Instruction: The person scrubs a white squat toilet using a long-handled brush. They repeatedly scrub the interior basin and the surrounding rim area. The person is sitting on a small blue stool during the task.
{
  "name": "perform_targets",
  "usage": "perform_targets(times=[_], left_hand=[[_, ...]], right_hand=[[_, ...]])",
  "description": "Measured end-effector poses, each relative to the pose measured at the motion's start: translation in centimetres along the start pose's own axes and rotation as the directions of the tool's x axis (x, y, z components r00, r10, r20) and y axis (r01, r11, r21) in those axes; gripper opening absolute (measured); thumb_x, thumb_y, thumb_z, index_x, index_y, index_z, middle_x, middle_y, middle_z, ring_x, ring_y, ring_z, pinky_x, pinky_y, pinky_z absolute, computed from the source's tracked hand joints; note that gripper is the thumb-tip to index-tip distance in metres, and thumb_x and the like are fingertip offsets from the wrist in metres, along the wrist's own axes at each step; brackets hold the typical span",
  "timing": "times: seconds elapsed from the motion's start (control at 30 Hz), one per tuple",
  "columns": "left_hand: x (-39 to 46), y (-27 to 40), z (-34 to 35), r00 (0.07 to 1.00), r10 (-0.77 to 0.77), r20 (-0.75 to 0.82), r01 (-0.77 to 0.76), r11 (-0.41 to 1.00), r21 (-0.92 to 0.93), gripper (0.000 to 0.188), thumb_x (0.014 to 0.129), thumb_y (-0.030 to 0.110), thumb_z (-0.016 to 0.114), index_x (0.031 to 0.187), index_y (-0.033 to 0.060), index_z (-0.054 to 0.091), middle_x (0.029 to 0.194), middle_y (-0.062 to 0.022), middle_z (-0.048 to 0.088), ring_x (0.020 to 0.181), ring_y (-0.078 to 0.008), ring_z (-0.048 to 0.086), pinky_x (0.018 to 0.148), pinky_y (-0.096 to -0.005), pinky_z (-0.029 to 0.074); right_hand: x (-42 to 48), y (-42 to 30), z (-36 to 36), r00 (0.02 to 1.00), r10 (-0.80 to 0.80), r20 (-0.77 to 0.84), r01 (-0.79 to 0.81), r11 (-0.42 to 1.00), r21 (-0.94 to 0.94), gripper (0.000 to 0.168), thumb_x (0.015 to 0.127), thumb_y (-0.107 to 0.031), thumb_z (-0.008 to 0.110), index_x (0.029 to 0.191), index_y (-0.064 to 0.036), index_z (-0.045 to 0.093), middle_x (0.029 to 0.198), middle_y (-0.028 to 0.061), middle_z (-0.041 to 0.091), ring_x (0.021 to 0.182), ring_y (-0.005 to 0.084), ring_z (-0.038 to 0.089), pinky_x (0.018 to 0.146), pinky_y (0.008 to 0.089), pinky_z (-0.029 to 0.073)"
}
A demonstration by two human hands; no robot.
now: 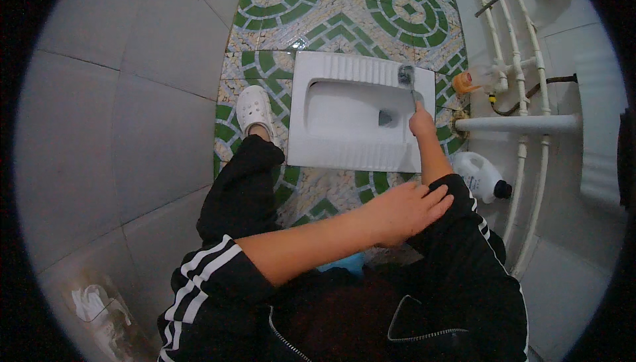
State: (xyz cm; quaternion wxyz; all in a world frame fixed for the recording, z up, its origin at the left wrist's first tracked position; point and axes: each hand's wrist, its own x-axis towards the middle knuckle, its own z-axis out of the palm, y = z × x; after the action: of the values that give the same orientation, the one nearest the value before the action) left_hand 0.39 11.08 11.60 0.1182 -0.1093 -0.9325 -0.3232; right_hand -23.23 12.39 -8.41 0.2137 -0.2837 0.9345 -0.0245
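A white ceramic squat toilet (pixel 343 155) is set in the floor before me. My right hand (pixel 422 120) grips the handle of a scrubbing brush (pixel 406 74) over the pan's right side. The dark, bristly head lies on the ribbed far footrest, near its right end. Reaching across my body, my left hand (pixel 410 209) rests on the black right sleeve (pixel 449 188), below the bare forearm. Its fingers are slightly apart and no tool is in it. The drain hole (pixel 386 118) shows dark in the basin.
White pipes (pixel 519 78) run along the right wall, crossed by a thicker horizontal pipe (pixel 519 124). A white jug with a black cap (pixel 477 178) and a clear bottle with an orange label (pixel 469 81) stand beside them. My white clog (pixel 256 111) is left of the toilet.
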Motion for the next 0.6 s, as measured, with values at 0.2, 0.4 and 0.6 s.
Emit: perform_targets(times=[0.2,0.4,0.6], left_hand=[[-0.6,2.1,2.4,0.980,0.084,0.178,-0.080,0.996,-0.032,0.055,0.075,0.012,0.049,0.125,-0.0028,0.033,0.126,-0.0183,0.042,0.097,-0.0258,0.052,0.084,-0.0338,0.041],[-1.0,2.2,1.9,0.998,0.016,0.064,-0.019,0.999,0.048,0.053,0.075,0.014,0.047,0.124,-0.0055,0.035,0.125,-0.0200,0.042,0.094,-0.0239,0.053,0.082,-0.0334,0.041],[0.1,1.3,0.8,0.998,0.038,0.056,-0.045,0.990,0.130,0.051,0.076,0.016,0.048,0.123,-0.0019,0.038,0.125,-0.0181,0.042,0.094,-0.0226,0.052,0.078,-0.0322,0.042]], right_hand=[[-4.1,2.7,0.7,0.989,0.102,0.106,-0.101,0.995,-0.015,0.056,0.080,-0.009,0.036,0.134,-0.021,0.028,0.100,0.0227,0.057,0.091,0.0365,0.056,0.078,0.0442,0.043],[-0.9,2.2,0.5,0.996,0.074,0.056,-0.073,0.997,-0.005,0.052,0.081,-0.010,0.036,0.133,-0.016,0.032,0.101,0.0230,0.057,0.091,0.0369,0.056,0.076,0.0429,0.043],[0.6,2.7,-1.0,0.999,0.040,0.025,-0.039,0.999,-0.033,0.050,0.081,-0.009,0.037,0.132,-0.012,0.032,0.098,0.0238,0.057,0.087,0.0378,0.056,0.074,0.0440,0.043]])
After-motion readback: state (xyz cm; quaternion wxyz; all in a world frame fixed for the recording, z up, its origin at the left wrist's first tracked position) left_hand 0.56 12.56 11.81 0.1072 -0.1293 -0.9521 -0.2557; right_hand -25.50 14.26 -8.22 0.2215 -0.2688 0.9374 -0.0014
